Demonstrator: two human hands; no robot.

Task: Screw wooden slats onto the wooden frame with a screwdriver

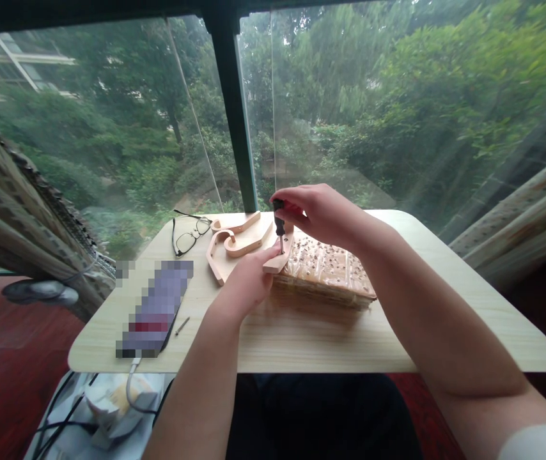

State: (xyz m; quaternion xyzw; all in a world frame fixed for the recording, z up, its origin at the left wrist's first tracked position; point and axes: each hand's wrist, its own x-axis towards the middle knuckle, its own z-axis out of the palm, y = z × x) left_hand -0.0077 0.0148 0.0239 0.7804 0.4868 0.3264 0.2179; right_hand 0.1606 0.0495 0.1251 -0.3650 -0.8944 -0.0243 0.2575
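Observation:
My right hand (304, 203) is closed around the black handle of a screwdriver (279, 217), which stands nearly upright. Its metal shaft points down at a pale wooden piece (277, 262) with a dark hole in it. Fingers of my left hand (249, 281) grip that wooden piece near the screwdriver's tip. The piece lies against the left end of a block wrapped in clear tape (328, 262), its top dotted with many small marks. Left of my hands lie curved wooden parts (247, 241) with hooked ends. Whether a screw sits under the tip is too small to tell.
Eyeglasses (189, 237) lie at the table's back left. A phone (158, 310) with a white cable (132, 386) lies at the left, a loose screw (182, 326) beside it. The pale table (302, 345) has rounded corners and stands against a window. Curtains (18, 204) hang at both sides.

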